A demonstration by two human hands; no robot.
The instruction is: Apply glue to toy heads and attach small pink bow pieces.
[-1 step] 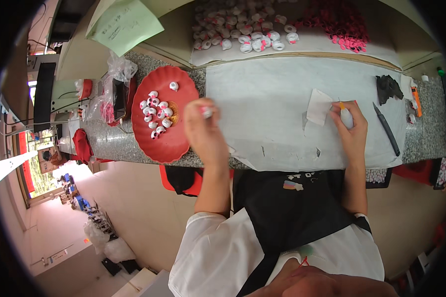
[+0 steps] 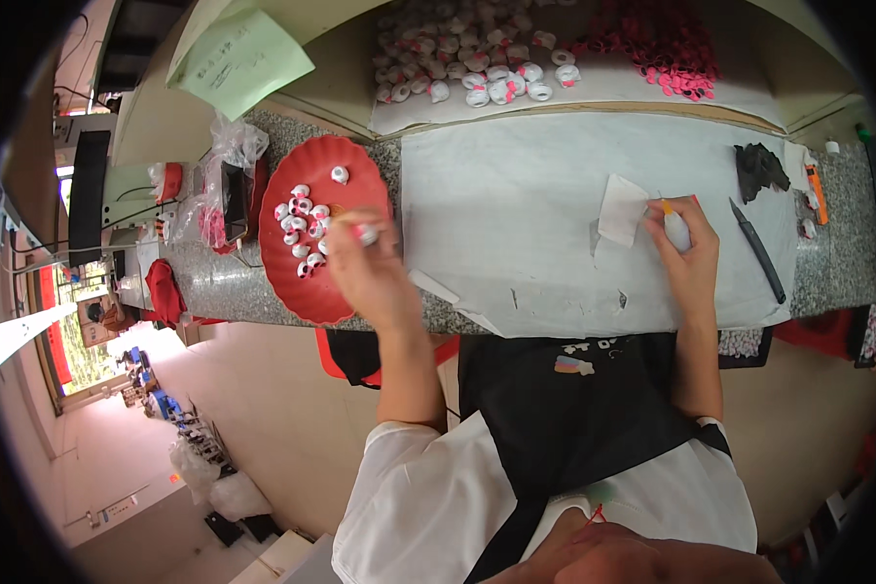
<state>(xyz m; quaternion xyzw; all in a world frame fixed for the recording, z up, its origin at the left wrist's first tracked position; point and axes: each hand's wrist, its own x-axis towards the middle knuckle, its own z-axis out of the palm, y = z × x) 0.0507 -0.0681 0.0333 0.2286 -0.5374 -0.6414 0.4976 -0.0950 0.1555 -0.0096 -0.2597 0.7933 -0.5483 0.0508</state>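
Note:
My left hand [image 2: 365, 273] is over the right part of a red oval plate [image 2: 307, 297] and pinches a small white and pink piece [image 2: 367, 234] in its fingertips. Several similar white and pink pieces [image 2: 302, 229] lie on the plate. My right hand [image 2: 689, 258] rests on a white sheet [image 2: 516, 195] covering the counter and holds a small white bottle with an orange tip [image 2: 675, 230]. A small white paper square [image 2: 620, 208] lies just left of that hand.
At the back lie a heap of white pieces [image 2: 477, 58] and a heap of pink parts [image 2: 667, 44]. A black-handled blade [image 2: 757, 251], a black cloth [image 2: 759, 167] and an orange tool [image 2: 816, 190] are at the right. Plastic bags [image 2: 224, 185] and a green paper [image 2: 238, 58] are at the left.
My left hand has shifted a little to the left, further over the red plate, still pinching the small piece. My right hand stays in place with the bottle.

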